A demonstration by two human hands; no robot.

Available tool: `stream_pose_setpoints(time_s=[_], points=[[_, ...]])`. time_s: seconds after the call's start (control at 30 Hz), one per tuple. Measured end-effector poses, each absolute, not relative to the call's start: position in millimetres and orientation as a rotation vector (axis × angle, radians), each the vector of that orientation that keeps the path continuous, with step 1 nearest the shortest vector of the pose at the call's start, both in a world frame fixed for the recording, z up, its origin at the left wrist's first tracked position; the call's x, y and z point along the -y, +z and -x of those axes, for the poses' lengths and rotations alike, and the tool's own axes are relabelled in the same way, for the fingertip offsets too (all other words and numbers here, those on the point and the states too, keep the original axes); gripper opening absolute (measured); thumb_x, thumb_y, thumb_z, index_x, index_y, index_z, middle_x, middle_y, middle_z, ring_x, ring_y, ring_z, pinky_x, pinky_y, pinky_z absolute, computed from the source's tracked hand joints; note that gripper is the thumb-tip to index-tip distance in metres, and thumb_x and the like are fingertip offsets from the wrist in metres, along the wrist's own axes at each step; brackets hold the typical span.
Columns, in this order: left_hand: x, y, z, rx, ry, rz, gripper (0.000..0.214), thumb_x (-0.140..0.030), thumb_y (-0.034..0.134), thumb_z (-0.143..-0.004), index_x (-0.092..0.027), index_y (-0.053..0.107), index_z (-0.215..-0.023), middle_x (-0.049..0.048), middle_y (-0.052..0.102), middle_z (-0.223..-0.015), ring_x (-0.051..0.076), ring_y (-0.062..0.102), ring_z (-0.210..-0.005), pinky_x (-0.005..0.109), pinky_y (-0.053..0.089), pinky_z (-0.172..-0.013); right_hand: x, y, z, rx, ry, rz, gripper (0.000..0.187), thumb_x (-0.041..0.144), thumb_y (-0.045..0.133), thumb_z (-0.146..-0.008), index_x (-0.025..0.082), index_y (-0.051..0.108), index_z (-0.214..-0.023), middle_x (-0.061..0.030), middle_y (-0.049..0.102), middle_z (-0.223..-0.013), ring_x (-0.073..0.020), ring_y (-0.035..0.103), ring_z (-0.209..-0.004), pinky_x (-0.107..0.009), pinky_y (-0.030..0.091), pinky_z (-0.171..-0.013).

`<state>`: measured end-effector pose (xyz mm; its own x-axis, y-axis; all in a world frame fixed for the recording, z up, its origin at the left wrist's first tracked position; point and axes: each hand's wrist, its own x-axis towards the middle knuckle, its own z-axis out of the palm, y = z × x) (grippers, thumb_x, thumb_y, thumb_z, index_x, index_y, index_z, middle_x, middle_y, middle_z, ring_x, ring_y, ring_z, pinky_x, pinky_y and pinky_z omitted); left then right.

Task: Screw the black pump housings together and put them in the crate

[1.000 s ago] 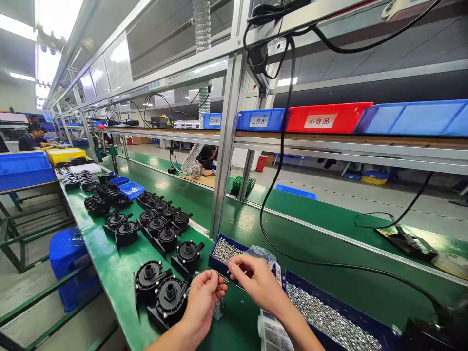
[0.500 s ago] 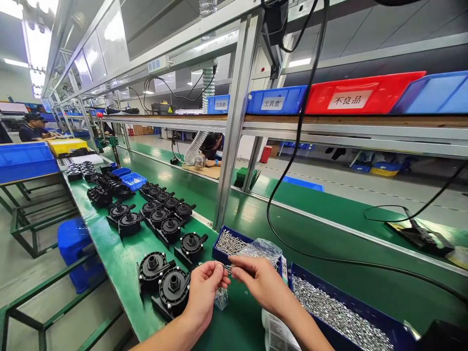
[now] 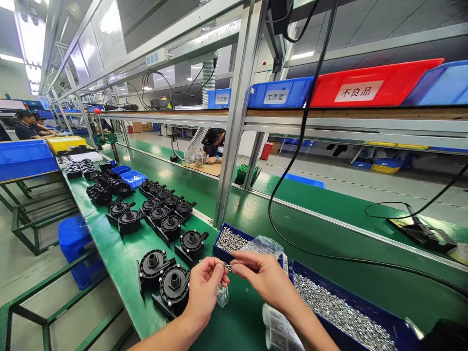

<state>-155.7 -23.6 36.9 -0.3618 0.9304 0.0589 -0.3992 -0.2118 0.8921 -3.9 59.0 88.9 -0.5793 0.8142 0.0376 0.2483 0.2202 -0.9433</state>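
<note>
A thin metal screw (image 3: pixel 228 266) spans the small gap between my two hands. My left hand (image 3: pixel 204 290) pinches one end between thumb and fingers; whether a small ring sits there too is hidden. My right hand (image 3: pixel 265 278) grips the other end with the thumb under its fingers. Behind the hands, a dark blue bin holds long screws (image 3: pixel 230 240) and a clear plastic bag (image 3: pixel 263 246). To the right, another bin is filled with small shiny metal rings (image 3: pixel 340 309). Left of my left hand stands a round black pump housing (image 3: pixel 174 285) with screws around its rim.
Several more black housings (image 3: pixel 159 213) stand in rows along the green bench (image 3: pixel 117 273). A black cable (image 3: pixel 329 262) crosses behind the bins. A metal post (image 3: pixel 234 126) rises at the bench's back. White rolls (image 3: pixel 280 331) lie below my right forearm. A co-worker (image 3: pixel 214 144) sits opposite.
The hands stay together at nearly the same place, with the screw between them. The view has shifted slightly, and the co-worker opposite has raised their head a little.
</note>
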Motion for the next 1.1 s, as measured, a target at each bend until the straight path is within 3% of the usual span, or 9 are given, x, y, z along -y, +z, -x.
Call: stream_pose_setpoints(time_s=[0.2,0.43,0.6,0.83,0.97,1.1], points=[[28.3,36.3,153.9,-1.084,1.765,-0.892,0.038,-0.052,0.076,-0.087,-0.015,0.068,-0.082,0.0056,0.066,-0.072,0.014,0.057,-0.065,0.026,0.046,-0.063,-54.3,99.9,6.0,1.734,1.474,0.914,0.043,0.050,0.083,-0.076,0.017,0.075,-0.103,-0.0101,0.080,-0.089,-0.0250,0.077,-0.080,-0.034,0.063,-0.074],[20.9,38.2,161.5,-0.439,1.484,-0.389,0.035,-0.028,0.091,-0.075,-0.013,0.060,-0.081,-0.0015,0.056,-0.077,0.004,0.046,-0.059,0.017,0.036,-0.057,-43.6,106.2,10.9,1.663,1.464,0.898,0.050,0.054,0.086,-0.073,0.017,0.074,-0.103,-0.0115,0.080,-0.090,-0.0245,0.077,-0.081,-0.033,0.064,-0.074],[33.7,47.0,165.7,-0.190,1.320,-0.371,0.031,-0.015,0.086,-0.078,-0.015,0.056,-0.083,-0.0065,0.044,-0.069,0.002,0.036,-0.050,0.015,0.027,-0.049,-27.3,115.5,13.8,1.685,1.401,0.838,0.044,0.054,0.085,-0.075,0.019,0.076,-0.101,-0.0103,0.080,-0.087,-0.0247,0.078,-0.080,-0.034,0.065,-0.078],[41.0,42.8,164.1,-0.247,1.300,-0.520,0.040,-0.032,0.089,-0.076,-0.019,0.051,-0.077,-0.0081,0.042,-0.062,0.002,0.034,-0.043,0.019,0.027,-0.046,-7.4,123.3,10.2,1.824,1.214,0.824,0.034,0.051,0.080,-0.082,0.023,0.079,-0.100,-0.0100,0.081,-0.090,-0.0280,0.079,-0.081,-0.036,0.068,-0.076],[38.0,42.9,159.8,-0.435,1.456,-0.618,0.042,-0.045,0.088,-0.077,-0.019,0.055,-0.079,-0.0054,0.050,-0.063,0.005,0.044,-0.046,0.019,0.030,-0.048,-4.6,122.3,8.8,1.886,1.059,0.778,0.026,0.042,0.076,-0.087,0.025,0.078,-0.106,-0.0068,0.081,-0.090,-0.0250,0.078,-0.080,-0.033,0.067,-0.078],[33.4,44.7,158.2,-0.778,1.701,-0.710,0.036,-0.048,0.081,-0.085,-0.016,0.064,-0.081,-0.0003,0.060,-0.065,0.009,0.054,-0.055,0.021,0.039,-0.055,-16.1,115.9,6.6,1.907,1.020,0.834,0.024,0.039,0.071,-0.091,0.024,0.076,-0.109,-0.0059,0.080,-0.092,-0.0232,0.077,-0.080,-0.030,0.064,-0.074]])
